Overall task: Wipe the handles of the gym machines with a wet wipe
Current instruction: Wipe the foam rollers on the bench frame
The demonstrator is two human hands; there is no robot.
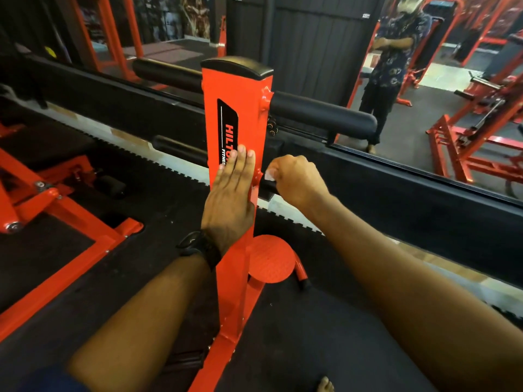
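A red upright post (pixel 236 114) of a gym machine stands in front of me, topped by a black pad. My left hand (pixel 230 190) lies flat against the post's front face, fingers straight. My right hand (pixel 294 179) is curled round a white wet wipe (pixel 270 174) and holds it on a short black handle (pixel 267 190) that sticks out of the post's right side. Most of that handle is hidden under the hand. A longer black padded roller (pixel 322 116) juts out to the right higher up the post.
A round red footplate (pixel 270 258) sits at the post's base on black rubber flooring. More red machine frame (pixel 65 210) lies to the left. A wall mirror (pixel 424 80) behind shows a person and other red machines. My bare toes (pixel 325 386) show at the bottom.
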